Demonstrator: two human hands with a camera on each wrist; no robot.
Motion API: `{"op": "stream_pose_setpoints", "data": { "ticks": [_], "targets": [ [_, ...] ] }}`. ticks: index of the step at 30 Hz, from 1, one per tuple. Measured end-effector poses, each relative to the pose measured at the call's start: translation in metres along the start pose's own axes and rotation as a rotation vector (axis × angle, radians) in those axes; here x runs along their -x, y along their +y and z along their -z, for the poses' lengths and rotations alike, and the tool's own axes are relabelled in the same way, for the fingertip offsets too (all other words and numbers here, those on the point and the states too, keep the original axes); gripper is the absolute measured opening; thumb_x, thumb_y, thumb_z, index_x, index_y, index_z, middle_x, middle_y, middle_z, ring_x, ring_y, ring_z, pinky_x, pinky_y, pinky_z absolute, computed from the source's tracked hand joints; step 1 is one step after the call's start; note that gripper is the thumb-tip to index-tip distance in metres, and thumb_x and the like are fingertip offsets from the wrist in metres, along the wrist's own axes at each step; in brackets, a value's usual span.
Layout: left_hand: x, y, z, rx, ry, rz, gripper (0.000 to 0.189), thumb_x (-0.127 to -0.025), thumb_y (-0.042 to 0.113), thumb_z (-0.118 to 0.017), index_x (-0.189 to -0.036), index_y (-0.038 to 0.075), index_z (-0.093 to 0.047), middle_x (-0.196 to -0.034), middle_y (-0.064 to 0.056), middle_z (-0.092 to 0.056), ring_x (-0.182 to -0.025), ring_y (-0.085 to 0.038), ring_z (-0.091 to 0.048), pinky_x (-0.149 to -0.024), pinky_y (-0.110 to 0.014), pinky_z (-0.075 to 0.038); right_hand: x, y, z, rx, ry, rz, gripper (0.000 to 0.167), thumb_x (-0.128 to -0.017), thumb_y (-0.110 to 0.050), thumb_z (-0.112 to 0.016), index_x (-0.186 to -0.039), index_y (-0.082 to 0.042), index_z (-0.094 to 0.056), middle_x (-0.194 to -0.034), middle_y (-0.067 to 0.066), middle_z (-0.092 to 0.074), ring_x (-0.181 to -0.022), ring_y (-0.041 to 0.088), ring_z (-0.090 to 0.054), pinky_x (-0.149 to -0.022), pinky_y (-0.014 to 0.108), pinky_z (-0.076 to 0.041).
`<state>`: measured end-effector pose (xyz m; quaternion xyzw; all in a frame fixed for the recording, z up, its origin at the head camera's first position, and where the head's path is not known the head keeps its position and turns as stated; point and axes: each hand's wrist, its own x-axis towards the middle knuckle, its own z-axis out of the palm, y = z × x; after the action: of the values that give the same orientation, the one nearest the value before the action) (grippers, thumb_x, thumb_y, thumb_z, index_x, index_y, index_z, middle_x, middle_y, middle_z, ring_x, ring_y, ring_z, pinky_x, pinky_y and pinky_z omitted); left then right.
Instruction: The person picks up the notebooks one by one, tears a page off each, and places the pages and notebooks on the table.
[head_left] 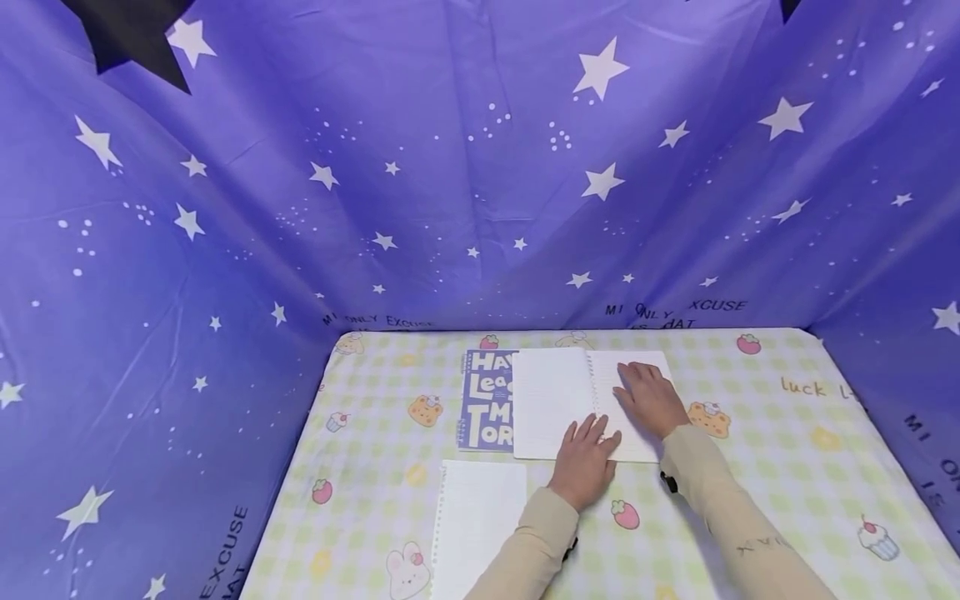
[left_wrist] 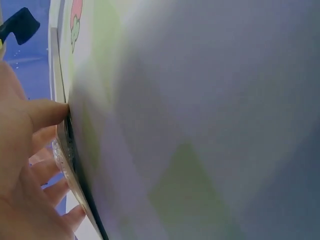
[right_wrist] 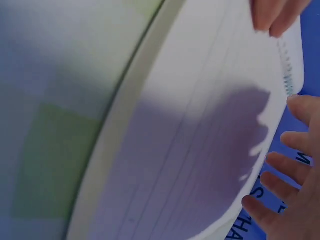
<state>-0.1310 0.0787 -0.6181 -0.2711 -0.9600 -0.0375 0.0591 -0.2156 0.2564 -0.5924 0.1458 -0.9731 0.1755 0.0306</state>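
Observation:
An open spiral notebook (head_left: pixel 551 400) lies with blank-looking pages facing up, its wire spiral running down the middle. My left hand (head_left: pixel 585 462) spreads its fingers over the notebook's lower edge, close to the spiral. In the left wrist view, the left thumb (left_wrist: pixel 50 112) touches the edge of the notebook. Over the right-hand page is my right hand (head_left: pixel 651 400), fingers extended. Faint ruled lines and this hand's shadow show on the page (right_wrist: pixel 175 150) in the right wrist view. The left hand's fingertips (right_wrist: pixel 272 20) appear there near the spiral.
A purple notebook cover (head_left: pixel 483 417) with large white lettering sticks out from under the open notebook's left side. Below it lies a white sheet (head_left: pixel 480 508) with a perforated left edge, partly behind my left sleeve. A checked tablecloth (head_left: pixel 360 500) covers the table; starry purple curtains (head_left: pixel 480 167) surround it.

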Motion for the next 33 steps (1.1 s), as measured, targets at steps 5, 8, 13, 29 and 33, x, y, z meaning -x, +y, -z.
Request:
{"op": "stream_pose_setpoints", "data": {
  "ticks": [5, 8, 13, 29, 33],
  "targets": [
    [0.003, -0.003, 0.003, 0.042, 0.020, -0.011, 0.043, -0.093, 0.034, -0.062, -0.136, 0.033, -0.061, -0.149, 0.004, -0.050, -0.142, -0.016, -0.041, -0.114, -0.038, -0.038, -0.009, 0.004, -0.011, 0.077, -0.032, 0.007, 0.051, -0.102, -0.019, -0.044, -0.143, 0.012, -0.040, -0.145, 0.035, -0.040, -0.134, 0.052, -0.036, -0.112, 0.063, -0.030],
    [0.005, -0.001, 0.007, 0.040, 0.013, -0.009, 0.043, -0.092, 0.033, -0.063, -0.136, 0.033, -0.061, -0.149, 0.004, -0.051, -0.141, -0.016, -0.042, -0.114, -0.037, -0.039, -0.013, 0.007, -0.014, 0.087, -0.050, -0.018, 0.052, -0.099, -0.013, -0.040, -0.143, 0.014, -0.037, -0.147, 0.037, -0.036, -0.136, 0.053, -0.033, -0.114, 0.065, -0.027],
    [0.005, 0.003, 0.011, 0.018, 0.014, -0.007, 0.042, -0.093, 0.036, -0.063, -0.135, 0.034, -0.061, -0.148, 0.005, -0.051, -0.140, -0.015, -0.043, -0.114, -0.036, -0.039, -0.021, 0.014, -0.015, 0.080, -0.071, -0.066, 0.061, -0.091, -0.011, -0.046, -0.144, 0.016, -0.033, -0.148, 0.037, -0.033, -0.137, 0.054, -0.030, -0.113, 0.069, -0.024],
    [0.004, -0.001, 0.012, 0.013, 0.017, 0.014, 0.042, -0.094, 0.036, -0.062, -0.136, 0.034, -0.061, -0.148, 0.006, -0.051, -0.140, -0.014, -0.044, -0.114, -0.036, -0.039, -0.040, 0.023, -0.010, 0.039, -0.131, -0.106, 0.071, -0.083, -0.016, -0.051, -0.146, 0.013, -0.032, -0.149, 0.037, -0.030, -0.139, 0.054, -0.023, -0.110, 0.079, -0.005],
    [0.004, -0.002, 0.010, 0.013, 0.013, 0.019, 0.042, -0.094, 0.037, -0.062, -0.136, 0.035, -0.060, -0.149, 0.006, -0.050, -0.140, -0.014, -0.043, -0.115, -0.036, -0.038, -0.041, 0.016, -0.006, 0.108, -0.067, -0.086, 0.061, -0.083, -0.011, -0.057, -0.137, 0.014, -0.043, -0.141, 0.035, -0.042, -0.133, 0.051, -0.034, -0.109, 0.078, -0.014]
  ]
}}
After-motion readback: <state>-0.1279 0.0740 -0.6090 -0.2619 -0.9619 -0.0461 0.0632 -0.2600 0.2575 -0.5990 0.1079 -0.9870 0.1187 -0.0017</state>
